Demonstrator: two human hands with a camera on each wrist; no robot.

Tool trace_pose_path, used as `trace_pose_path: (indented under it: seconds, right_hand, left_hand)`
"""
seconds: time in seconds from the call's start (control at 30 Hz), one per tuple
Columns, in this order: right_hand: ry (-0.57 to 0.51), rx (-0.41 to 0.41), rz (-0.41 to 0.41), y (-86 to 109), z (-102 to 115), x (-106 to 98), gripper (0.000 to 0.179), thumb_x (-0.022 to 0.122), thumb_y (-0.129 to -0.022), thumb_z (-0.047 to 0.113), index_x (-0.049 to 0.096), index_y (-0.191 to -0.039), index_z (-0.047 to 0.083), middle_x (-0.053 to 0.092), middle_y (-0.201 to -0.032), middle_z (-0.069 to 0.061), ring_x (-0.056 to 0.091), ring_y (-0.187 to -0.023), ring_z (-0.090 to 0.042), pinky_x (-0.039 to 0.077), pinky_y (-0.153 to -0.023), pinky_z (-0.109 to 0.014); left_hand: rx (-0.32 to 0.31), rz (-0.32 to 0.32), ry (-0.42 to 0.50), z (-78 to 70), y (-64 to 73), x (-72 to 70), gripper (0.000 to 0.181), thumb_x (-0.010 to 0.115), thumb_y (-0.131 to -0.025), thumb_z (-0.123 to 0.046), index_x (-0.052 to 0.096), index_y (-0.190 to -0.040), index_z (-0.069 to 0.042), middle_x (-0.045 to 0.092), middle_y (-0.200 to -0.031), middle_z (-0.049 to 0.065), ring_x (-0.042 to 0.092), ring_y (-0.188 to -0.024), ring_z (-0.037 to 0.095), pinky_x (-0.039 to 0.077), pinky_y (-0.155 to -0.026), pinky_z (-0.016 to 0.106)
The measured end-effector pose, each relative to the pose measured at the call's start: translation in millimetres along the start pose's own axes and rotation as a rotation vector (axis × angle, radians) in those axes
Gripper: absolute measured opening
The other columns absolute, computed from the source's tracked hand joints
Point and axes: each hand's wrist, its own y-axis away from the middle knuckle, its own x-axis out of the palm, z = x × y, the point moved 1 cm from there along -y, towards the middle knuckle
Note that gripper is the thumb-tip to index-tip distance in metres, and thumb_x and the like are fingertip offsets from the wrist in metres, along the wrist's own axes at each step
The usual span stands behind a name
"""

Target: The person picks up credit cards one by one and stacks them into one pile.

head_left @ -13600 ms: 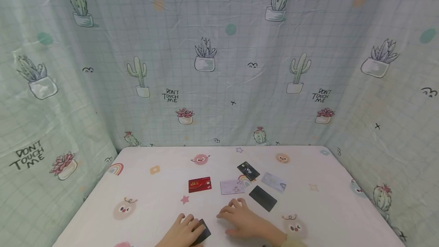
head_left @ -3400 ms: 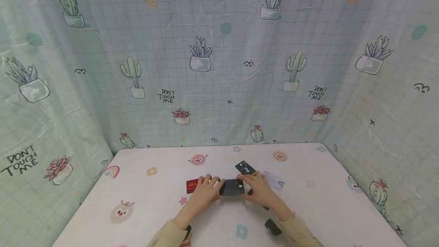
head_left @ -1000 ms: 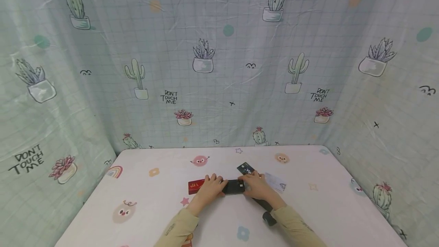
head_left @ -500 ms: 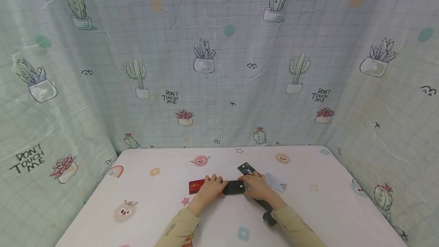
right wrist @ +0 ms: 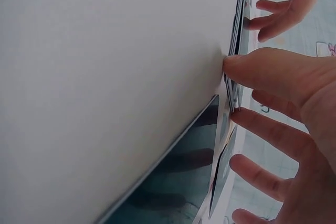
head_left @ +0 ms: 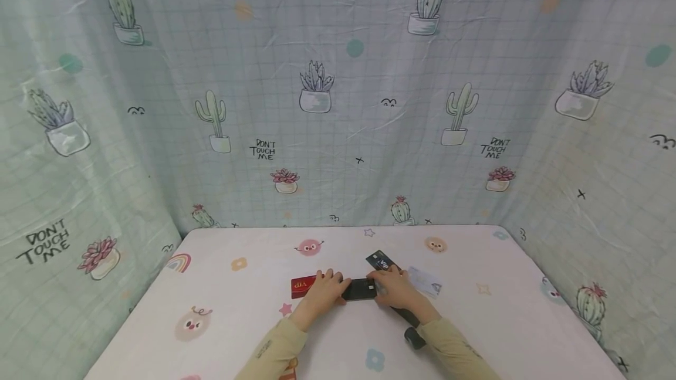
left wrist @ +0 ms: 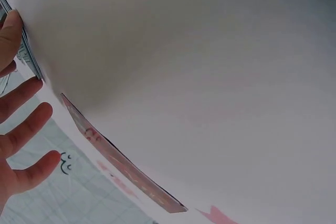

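In the head view a stack of black-topped bank cards (head_left: 360, 289) lies at the middle of the table, a gold chip showing on the top card. My left hand (head_left: 321, 295) grips its left end between thumb and fingers, and my right hand (head_left: 398, 287) pinches its right end. Several thin card edges (right wrist: 237, 30) show pressed together in the right wrist view. A red VIP card (head_left: 301, 286) lies left of the stack, partly behind my left hand. Under my right hand, a black card (head_left: 405, 314) is partly hidden.
Beyond my right hand lie a black VIP card (head_left: 378, 259) and a pale card (head_left: 425, 282). A small black cylinder (head_left: 414, 338) sits at my right wrist. A patterned cloth wall (head_left: 338, 133) stands behind the table (head_left: 237, 309).
Since the oldest frame, both hands have moved forward from the near side and taken hold of the stack; the lavender card seen there is hidden now. Over the last second almost nothing moves.
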Motion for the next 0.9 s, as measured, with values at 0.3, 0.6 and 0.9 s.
trace_pose_path:
  seconds: [0.3,0.6,0.9]
  right_hand:
    - [0.006,0.024,0.012,0.7,2.1,-1.8,0.048,0.074,-0.067,0.023,0.057,-0.112,0.017,0.059,-0.116,-0.004,0.044,-0.093,-0.025,0.033,-0.077,-0.053]
    - [0.014,0.042,0.023,-3.3,-1.0,-1.5,0.048,0.075,-0.067,0.026,0.058,-0.111,0.018,0.060,-0.115,-0.002,0.045,-0.094,-0.024,0.033,-0.077,-0.052]
    - [-0.017,0.039,0.030,-3.2,-6.8,0.5,0.046,0.075,-0.067,0.028,0.058,-0.109,0.019,0.061,-0.112,0.002,0.046,-0.099,-0.026,0.031,-0.081,-0.057]
  left_hand:
    - [-0.045,0.091,-0.011,-2.9,-4.9,-1.5,0.045,0.070,-0.071,-0.037,0.058,-0.112,-0.021,0.061,-0.097,0.002,0.049,-0.084,0.019,0.043,-0.076,0.039]
    - [-0.065,0.134,-0.034,-3.1,-8.1,-1.0,0.046,0.070,-0.071,-0.038,0.057,-0.112,-0.023,0.060,-0.099,0.002,0.050,-0.088,0.019,0.043,-0.079,0.039]
    - [-0.068,0.159,-0.071,-5.5,-6.1,3.3,0.047,0.067,-0.073,-0.040,0.055,-0.116,-0.024,0.059,-0.102,0.002,0.050,-0.090,0.020,0.043,-0.081,0.039]
